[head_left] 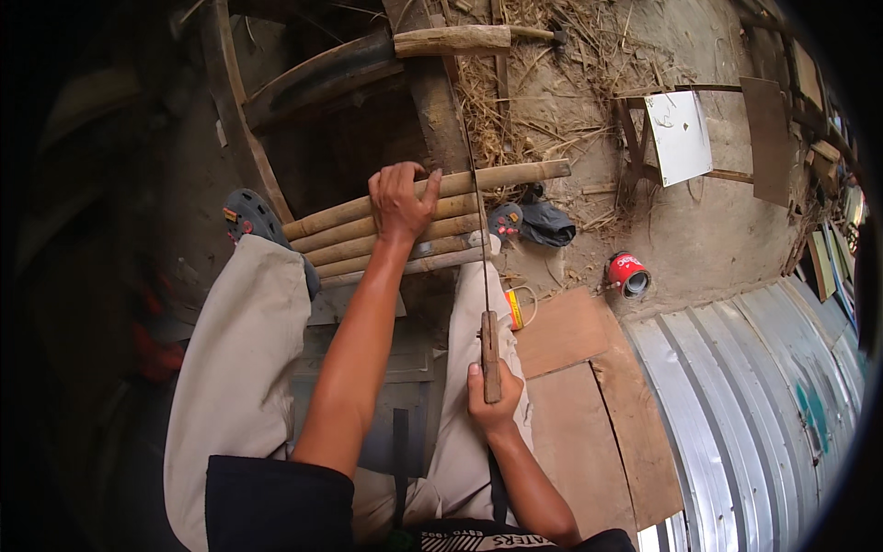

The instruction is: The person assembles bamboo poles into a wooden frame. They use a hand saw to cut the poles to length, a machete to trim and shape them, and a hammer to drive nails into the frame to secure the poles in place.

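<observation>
My left hand (402,201) presses down with its fingers curled over the farthest bamboo pole (524,174), whose end juts out to the right beyond the others. Several shorter bamboo poles (345,247) lie side by side just nearer to me, partly under my wrist. My right hand (494,397) is closed around the wooden handle of a handsaw (490,350). The saw's thin blade (478,198) points away from me and crosses the long pole to the right of my left hand. Whether its teeth have cut into the pole, I cannot tell.
A wooden frame (432,110) stands beyond the poles, with a wooden-headed mallet (452,40) on it. Straw litters the ground behind. To the right are a red can (629,275), brown boards (575,405), corrugated metal sheets (736,386) and a white panel (679,138). My sandalled feet flank the poles.
</observation>
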Action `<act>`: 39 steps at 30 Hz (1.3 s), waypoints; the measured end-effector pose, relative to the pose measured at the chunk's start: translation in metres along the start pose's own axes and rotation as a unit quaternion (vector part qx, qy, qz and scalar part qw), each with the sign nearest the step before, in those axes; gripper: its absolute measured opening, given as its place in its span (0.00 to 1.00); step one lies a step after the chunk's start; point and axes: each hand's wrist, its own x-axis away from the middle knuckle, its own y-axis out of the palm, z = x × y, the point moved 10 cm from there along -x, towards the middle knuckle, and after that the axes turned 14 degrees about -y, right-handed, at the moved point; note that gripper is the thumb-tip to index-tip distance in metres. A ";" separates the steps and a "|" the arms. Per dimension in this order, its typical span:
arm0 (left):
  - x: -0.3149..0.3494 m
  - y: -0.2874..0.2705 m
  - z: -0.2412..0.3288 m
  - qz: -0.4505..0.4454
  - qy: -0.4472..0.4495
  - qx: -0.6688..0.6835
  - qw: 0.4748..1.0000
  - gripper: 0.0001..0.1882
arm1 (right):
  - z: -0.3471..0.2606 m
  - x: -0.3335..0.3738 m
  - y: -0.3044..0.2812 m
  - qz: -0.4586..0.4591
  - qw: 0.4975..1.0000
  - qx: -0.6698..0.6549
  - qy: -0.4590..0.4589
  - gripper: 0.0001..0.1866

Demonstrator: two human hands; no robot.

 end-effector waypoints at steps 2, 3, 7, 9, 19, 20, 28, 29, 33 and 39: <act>0.008 0.008 -0.010 -0.061 -0.032 -0.053 0.996 0.18 | -0.010 -0.003 -0.003 -0.003 1.000 -0.020 0.011 0.12; 0.010 0.017 -0.018 -0.109 -0.068 -0.090 0.988 0.19 | -0.010 -0.005 -0.005 -0.017 0.999 -0.014 0.035 0.12; 0.004 0.024 -0.020 -0.123 -0.082 -0.103 0.984 0.27 | -0.035 -0.028 -0.019 -0.035 0.999 -0.012 0.000 0.11; 0.001 0.032 -0.025 -0.163 -0.109 -0.114 0.974 0.31 | -0.045 -0.036 -0.022 -0.060 0.998 -0.023 0.015 0.11; 0.003 0.028 -0.003 -0.195 -0.096 -0.155 0.964 0.40 | -0.068 -0.049 -0.023 -0.100 0.993 -0.031 0.055 0.11; 0.003 0.030 -0.003 -0.221 -0.101 -0.152 0.958 0.41 | -0.069 -0.049 -0.026 -0.091 0.993 -0.038 0.058 0.11; 0.001 0.048 -0.023 -0.408 -0.140 -0.138 0.892 0.41 | -0.064 -0.047 -0.019 -0.097 0.993 -0.028 0.064 0.10; -0.005 0.047 -0.017 -0.382 -0.106 -0.125 0.909 0.40 | -0.057 -0.041 -0.019 -0.092 0.992 -0.023 0.088 0.12; -0.006 0.051 -0.023 -0.378 -0.122 -0.125 0.909 0.40 | -0.052 -0.026 -0.019 -0.079 0.994 -0.012 0.079 0.11; -0.005 0.051 -0.028 -0.390 -0.148 -0.136 0.899 0.40 | -0.065 -0.081 -0.020 -0.040 0.998 0.027 0.035 0.11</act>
